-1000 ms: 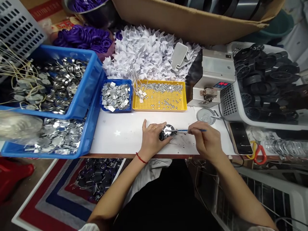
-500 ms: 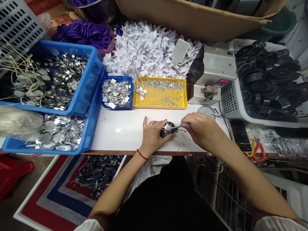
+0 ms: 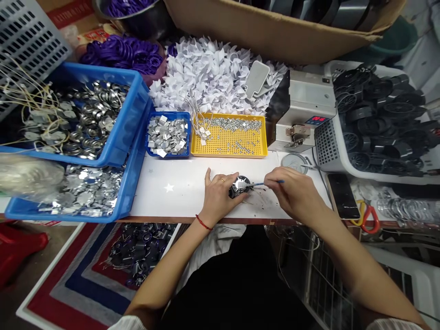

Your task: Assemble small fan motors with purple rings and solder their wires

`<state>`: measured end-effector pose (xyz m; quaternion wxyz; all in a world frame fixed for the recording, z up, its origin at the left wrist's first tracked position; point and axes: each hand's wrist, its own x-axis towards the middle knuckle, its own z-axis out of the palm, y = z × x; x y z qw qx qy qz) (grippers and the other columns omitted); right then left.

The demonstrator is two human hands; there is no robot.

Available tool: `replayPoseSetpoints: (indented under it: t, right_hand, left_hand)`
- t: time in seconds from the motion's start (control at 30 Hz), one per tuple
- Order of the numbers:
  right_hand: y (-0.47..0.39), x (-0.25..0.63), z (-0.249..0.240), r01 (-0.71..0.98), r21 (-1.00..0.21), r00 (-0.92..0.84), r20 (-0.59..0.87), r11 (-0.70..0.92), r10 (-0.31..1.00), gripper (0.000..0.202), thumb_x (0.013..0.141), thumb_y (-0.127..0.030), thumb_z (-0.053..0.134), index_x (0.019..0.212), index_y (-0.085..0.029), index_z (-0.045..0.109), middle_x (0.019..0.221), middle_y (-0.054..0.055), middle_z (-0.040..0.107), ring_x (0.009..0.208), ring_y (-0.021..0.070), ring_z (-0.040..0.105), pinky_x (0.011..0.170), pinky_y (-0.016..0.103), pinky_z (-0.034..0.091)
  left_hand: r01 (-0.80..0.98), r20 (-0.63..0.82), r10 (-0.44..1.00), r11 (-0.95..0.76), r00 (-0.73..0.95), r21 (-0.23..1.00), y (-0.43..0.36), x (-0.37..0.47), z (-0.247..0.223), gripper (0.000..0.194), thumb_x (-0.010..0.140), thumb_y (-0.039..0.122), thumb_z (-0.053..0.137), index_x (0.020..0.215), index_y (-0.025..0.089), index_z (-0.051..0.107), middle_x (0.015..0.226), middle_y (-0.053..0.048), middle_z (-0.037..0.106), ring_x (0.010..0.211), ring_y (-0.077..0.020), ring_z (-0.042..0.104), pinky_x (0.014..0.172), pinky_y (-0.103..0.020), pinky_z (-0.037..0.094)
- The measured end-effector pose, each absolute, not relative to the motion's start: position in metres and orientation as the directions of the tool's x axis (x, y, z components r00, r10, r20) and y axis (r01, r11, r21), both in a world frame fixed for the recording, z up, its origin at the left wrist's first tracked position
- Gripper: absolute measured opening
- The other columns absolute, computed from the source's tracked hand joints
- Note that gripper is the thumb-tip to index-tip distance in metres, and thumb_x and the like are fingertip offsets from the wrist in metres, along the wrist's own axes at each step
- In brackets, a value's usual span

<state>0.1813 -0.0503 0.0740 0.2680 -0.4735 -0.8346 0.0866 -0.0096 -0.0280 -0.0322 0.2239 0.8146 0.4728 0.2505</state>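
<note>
On the white tabletop, my left hand (image 3: 222, 195) grips a small round black part with a silvery centre (image 3: 241, 184) between thumb and fingers, holding it against the surface. My right hand (image 3: 292, 190) pinches a thin blue-handled brush-like stick (image 3: 263, 184). Its pale tip reaches over the middle of the round part; whether the tip touches cannot be made out. Thin wires and dark specks lie on the table just right of the part.
Behind my hands stand a yellow tray (image 3: 240, 153) of small metal pieces and a small blue tray (image 3: 168, 155) of metal squares. Blue bins (image 3: 134, 119) are at left. A metal machine (image 3: 307, 98), phone (image 3: 343, 196), scissors (image 3: 370, 219) and white basket (image 3: 326, 146) are at right.
My right hand has shifted slightly to the right, and the stick lies more level over the round part. My left hand keeps its hold.
</note>
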Motion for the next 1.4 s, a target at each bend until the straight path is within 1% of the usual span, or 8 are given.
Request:
replayPoseSetpoints:
  t: [0.37, 0.47, 0.57, 0.67, 0.77, 0.9, 1.13, 1.4]
  right_hand:
    - [-0.058, 0.185, 0.07, 0.702, -0.429, -0.32, 0.524, 0.569, 0.79, 0.017, 0.096, -0.016, 0.045, 0.084, -0.02, 0.056, 0.07, 0.001, 0.064, 0.063, 0.0135, 0.059, 0.06, 0.027, 0.048]
    - [-0.067, 0.189, 0.072, 0.696, -0.535, -0.077, 0.608, 0.479, 0.791, 0.021, 0.095, -0.021, 0.049, 0.08, -0.019, 0.063, 0.066, 0.0, 0.065, 0.061, 0.0134, 0.062, 0.058, 0.027, 0.049]
    - [-0.08, 0.191, 0.067, 0.661, -0.667, 0.278, 0.643, 0.344, 0.714, 0.026, 0.094, -0.03, 0.054, 0.075, -0.017, 0.068, 0.058, -0.001, 0.064, 0.051, 0.0127, 0.062, 0.05, 0.026, 0.047]
    - [-0.095, 0.182, 0.052, 0.555, -0.771, 0.46, 0.597, 0.311, 0.657, 0.027, 0.092, -0.032, 0.057, 0.075, -0.015, 0.069, 0.053, -0.002, 0.063, 0.043, 0.0121, 0.06, 0.043, 0.024, 0.045]
    - [-0.105, 0.161, 0.036, 0.515, -0.811, 0.411, 0.519, 0.278, 0.749, 0.026, 0.093, -0.032, 0.057, 0.076, -0.016, 0.069, 0.054, -0.002, 0.065, 0.045, 0.0126, 0.063, 0.046, 0.024, 0.048]
    - [-0.106, 0.14, 0.023, 0.592, -0.739, 0.279, 0.562, 0.322, 0.778, 0.024, 0.094, -0.031, 0.054, 0.078, -0.018, 0.068, 0.056, -0.001, 0.067, 0.05, 0.014, 0.065, 0.05, 0.026, 0.05]
    - [-0.102, 0.14, 0.012, 0.562, -0.676, 0.091, 0.623, 0.476, 0.777, 0.019, 0.096, -0.025, 0.048, 0.085, -0.021, 0.064, 0.065, 0.002, 0.069, 0.055, 0.0172, 0.065, 0.048, 0.031, 0.05]
    - [-0.094, 0.138, 0.018, 0.573, -0.657, 0.027, 0.612, 0.49, 0.79, 0.017, 0.093, -0.014, 0.048, 0.086, -0.02, 0.063, 0.065, 0.001, 0.068, 0.056, 0.015, 0.064, 0.05, 0.027, 0.05]
  left_hand:
    - [0.657, 0.226, 0.882, -0.461, 0.414, 0.596, -0.029, -0.008, -0.033, 0.053, 0.077, 0.052, 0.071, 0.121, 0.022, 0.063, 0.096, -0.005, 0.073, 0.098, -0.025, 0.065, 0.117, -0.061, 0.017]
    - [0.666, 0.225, 0.883, -0.46, 0.412, 0.587, -0.03, -0.008, -0.03, 0.056, 0.078, 0.054, 0.069, 0.123, 0.022, 0.061, 0.098, -0.006, 0.072, 0.101, -0.0261, 0.064, 0.117, -0.062, 0.014]
    - [0.645, 0.229, 0.884, -0.456, 0.408, 0.613, -0.034, -0.02, -0.027, 0.082, 0.073, 0.062, 0.07, 0.14, 0.021, 0.045, 0.126, -0.011, 0.063, 0.118, -0.0306, 0.057, 0.118, -0.062, 0.012]
    - [0.576, 0.202, 0.896, -0.414, 0.396, 0.705, -0.043, -0.042, -0.031, 0.096, 0.071, 0.06, 0.073, 0.148, 0.023, 0.029, 0.144, -0.013, 0.048, 0.131, -0.0319, 0.047, 0.116, -0.057, 0.028]
    - [0.496, 0.202, 0.921, -0.354, 0.334, 0.793, -0.054, -0.055, -0.042, 0.075, 0.079, 0.046, 0.072, 0.142, 0.025, 0.038, 0.135, -0.011, 0.056, 0.125, -0.0266, 0.053, 0.104, -0.046, 0.047]
    - [0.458, 0.299, 0.927, -0.373, 0.227, 0.807, -0.061, -0.052, -0.055, 0.05, 0.08, 0.042, 0.072, 0.123, 0.024, 0.055, 0.115, -0.008, 0.066, 0.11, -0.023, 0.062, 0.094, -0.041, 0.054]
    - [0.48, 0.345, 0.919, -0.394, 0.192, 0.784, -0.06, -0.047, -0.054, 0.05, 0.076, 0.047, 0.075, 0.115, 0.021, 0.057, 0.107, -0.008, 0.068, 0.103, -0.0224, 0.064, 0.088, -0.039, 0.056]
    - [0.465, 0.359, 0.914, -0.404, 0.188, 0.787, -0.061, -0.048, -0.057, 0.05, 0.076, 0.046, 0.075, 0.116, 0.021, 0.057, 0.107, -0.008, 0.068, 0.104, -0.0219, 0.064, 0.09, -0.038, 0.056]
